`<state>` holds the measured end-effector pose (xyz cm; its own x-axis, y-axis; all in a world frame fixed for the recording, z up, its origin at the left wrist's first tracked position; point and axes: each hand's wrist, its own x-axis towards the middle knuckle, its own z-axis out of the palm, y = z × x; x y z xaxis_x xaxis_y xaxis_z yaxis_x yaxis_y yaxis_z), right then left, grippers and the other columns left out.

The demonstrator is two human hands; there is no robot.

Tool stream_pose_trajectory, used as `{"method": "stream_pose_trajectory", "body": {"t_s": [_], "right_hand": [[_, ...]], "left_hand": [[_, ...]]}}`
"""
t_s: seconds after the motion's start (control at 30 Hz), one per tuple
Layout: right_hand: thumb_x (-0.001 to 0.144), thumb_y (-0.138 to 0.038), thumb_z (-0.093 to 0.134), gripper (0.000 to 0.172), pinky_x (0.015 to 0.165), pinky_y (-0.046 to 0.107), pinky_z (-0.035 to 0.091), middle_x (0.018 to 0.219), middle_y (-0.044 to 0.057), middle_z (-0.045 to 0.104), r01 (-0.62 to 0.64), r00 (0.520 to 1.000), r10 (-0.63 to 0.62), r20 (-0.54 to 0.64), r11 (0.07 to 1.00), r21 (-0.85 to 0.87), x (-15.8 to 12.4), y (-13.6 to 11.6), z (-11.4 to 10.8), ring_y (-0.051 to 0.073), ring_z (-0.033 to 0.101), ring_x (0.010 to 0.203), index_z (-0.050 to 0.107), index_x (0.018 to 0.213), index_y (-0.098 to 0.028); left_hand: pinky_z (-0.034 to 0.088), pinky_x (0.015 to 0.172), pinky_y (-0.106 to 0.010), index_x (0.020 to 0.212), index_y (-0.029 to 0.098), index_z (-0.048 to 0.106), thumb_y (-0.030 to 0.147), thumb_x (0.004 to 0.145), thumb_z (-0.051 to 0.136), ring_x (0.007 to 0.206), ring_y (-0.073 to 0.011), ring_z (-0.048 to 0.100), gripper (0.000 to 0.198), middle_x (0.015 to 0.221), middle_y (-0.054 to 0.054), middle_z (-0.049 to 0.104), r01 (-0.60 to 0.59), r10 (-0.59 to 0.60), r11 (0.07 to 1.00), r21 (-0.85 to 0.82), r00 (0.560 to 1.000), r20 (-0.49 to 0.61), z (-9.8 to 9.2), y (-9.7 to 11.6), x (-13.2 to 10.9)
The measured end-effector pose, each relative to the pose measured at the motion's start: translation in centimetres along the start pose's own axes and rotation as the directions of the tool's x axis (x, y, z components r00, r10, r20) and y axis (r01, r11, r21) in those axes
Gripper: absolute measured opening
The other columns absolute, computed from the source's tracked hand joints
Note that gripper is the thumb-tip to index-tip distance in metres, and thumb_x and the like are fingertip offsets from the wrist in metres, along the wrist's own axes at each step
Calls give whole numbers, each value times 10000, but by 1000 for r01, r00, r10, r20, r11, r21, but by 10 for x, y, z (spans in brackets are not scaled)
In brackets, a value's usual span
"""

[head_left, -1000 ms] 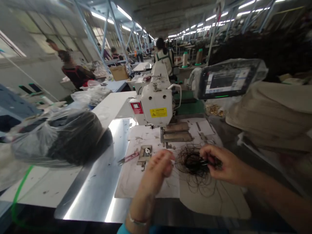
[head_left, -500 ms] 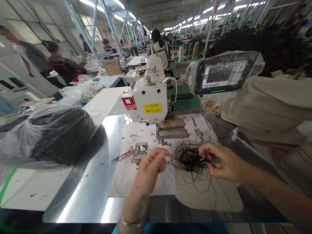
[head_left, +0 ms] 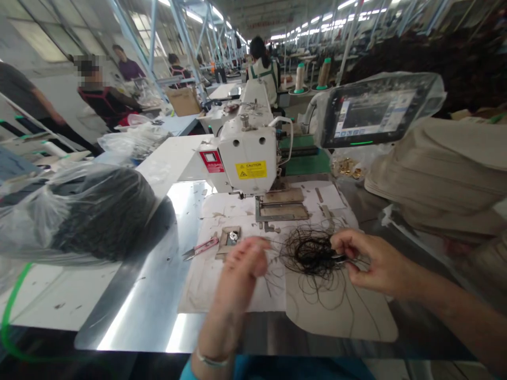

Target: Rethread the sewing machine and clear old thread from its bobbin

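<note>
The person's right hand (head_left: 380, 264) is pinching a small dark metal piece (head_left: 338, 258) within a tangle of black thread (head_left: 311, 253) on a paper pattern sheet (head_left: 204, 285), while the open, blurred left hand (head_left: 241, 274) is hovering just beside it, near pink-handled snips (head_left: 200, 248) under an industrial sewing machine (head_left: 247, 158).

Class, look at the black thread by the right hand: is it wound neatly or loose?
Loose: the black thread sits in a messy tangle, with stray strands trailing across the pale sheet beneath the right hand.
</note>
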<state>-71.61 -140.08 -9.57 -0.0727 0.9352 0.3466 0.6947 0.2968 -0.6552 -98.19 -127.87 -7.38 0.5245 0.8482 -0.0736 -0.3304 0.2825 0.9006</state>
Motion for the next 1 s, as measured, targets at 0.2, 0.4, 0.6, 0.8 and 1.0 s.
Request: {"method": "stream_pose_trajectory", "body": {"t_s": [0.2, 0.4, 0.6, 0.8, 1.0], "right_hand": [[689, -67, 520, 367, 602, 249, 438, 789, -25, 548, -62, 998, 61, -30, 998, -22, -16, 10, 0, 127, 522, 650, 503, 1003, -256], [697, -57, 508, 365, 612, 240, 432, 798, -25, 541, 9, 1000, -9, 26, 1000, 11, 6, -17, 8, 124, 526, 669, 491, 1003, -257], [683, -73, 515, 362, 599, 241, 427, 775, -31, 546, -69, 996, 64, -61, 995, -70, -23, 15, -12, 122, 522, 642, 510, 1002, -245], [696, -55, 507, 380, 624, 237, 439, 821, -27, 548, 26, 999, -27, 36, 999, 20, 2, -15, 10, 123, 534, 682, 484, 1020, -253], [693, -59, 503, 368, 599, 229, 429, 787, -37, 526, -11, 1000, 11, 3, 996, -91, -12, 6, -11, 118, 518, 652, 482, 1006, -252]], "left_hand": [[474, 500, -155, 1117, 208, 668, 153, 805, 727, 659, -74, 609, 323, 1016, -24, 695, -393, 385, 916, 78, 811, -440, -29, 25, 0], [291, 434, -169, 878, 115, 735, 321, 850, 720, 457, -49, 386, 208, 526, 40, 483, 171, -252, 946, 277, 922, 293, 45, -32, -10], [353, 423, -108, 842, 122, 635, 74, 864, 598, 472, -21, 461, 65, 613, 53, 550, -548, 350, 832, -91, 644, -680, -61, 47, 11], [434, 481, -199, 1156, 191, 696, 243, 833, 748, 565, -107, 546, 331, 715, -24, 639, 82, -184, 944, 321, 935, 302, 41, -29, -15], [280, 423, -121, 846, 138, 639, 171, 921, 622, 429, -25, 323, 84, 495, 102, 332, -238, 169, 957, -163, 921, -352, -36, 28, 4]]}}
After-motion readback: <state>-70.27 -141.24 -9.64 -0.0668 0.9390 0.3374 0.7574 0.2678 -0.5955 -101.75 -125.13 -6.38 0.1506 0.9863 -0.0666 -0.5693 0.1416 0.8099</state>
